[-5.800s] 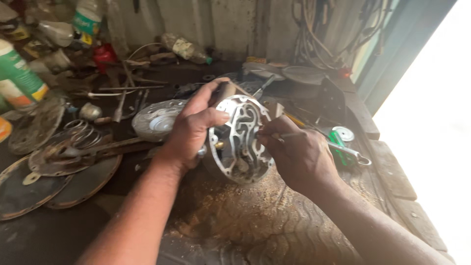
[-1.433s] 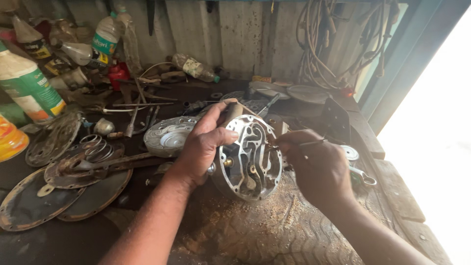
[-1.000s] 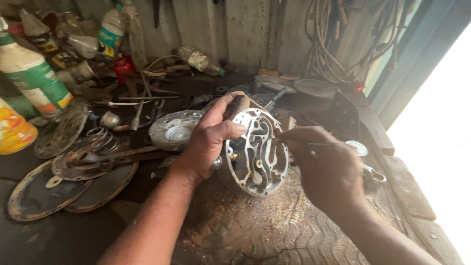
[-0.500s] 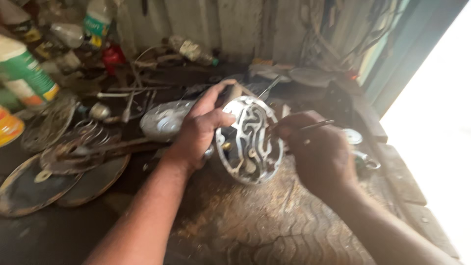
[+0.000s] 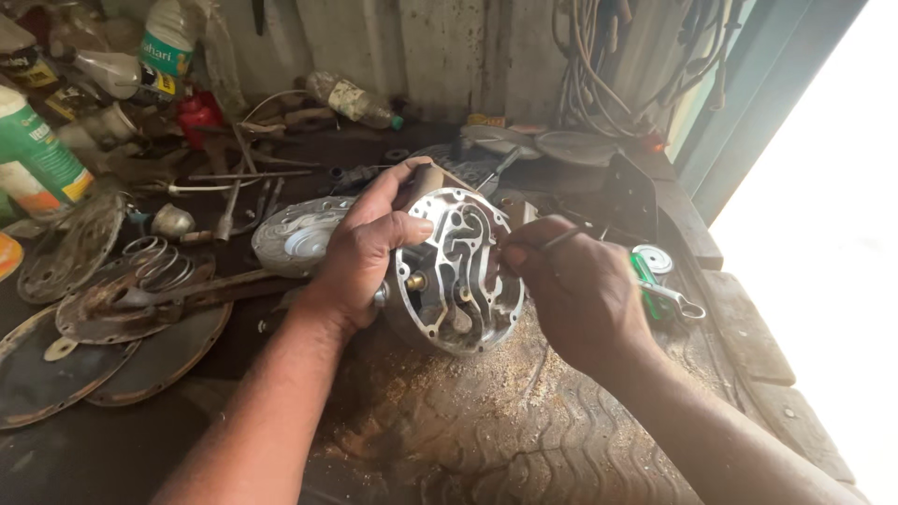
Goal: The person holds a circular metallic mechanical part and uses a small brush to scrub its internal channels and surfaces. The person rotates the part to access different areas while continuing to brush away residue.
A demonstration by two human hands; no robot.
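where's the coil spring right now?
In the head view the coil spring lies on the left of the bench, beside the perforated round plate and just above the rusty discs, well left of the left hand.

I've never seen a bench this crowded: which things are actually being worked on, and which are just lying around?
In use: left hand gripping the round metal plate; right hand holding a thin metal tool against it.

Lying about: coil spring, green bottle, dark discs, spanner, hanging cables.
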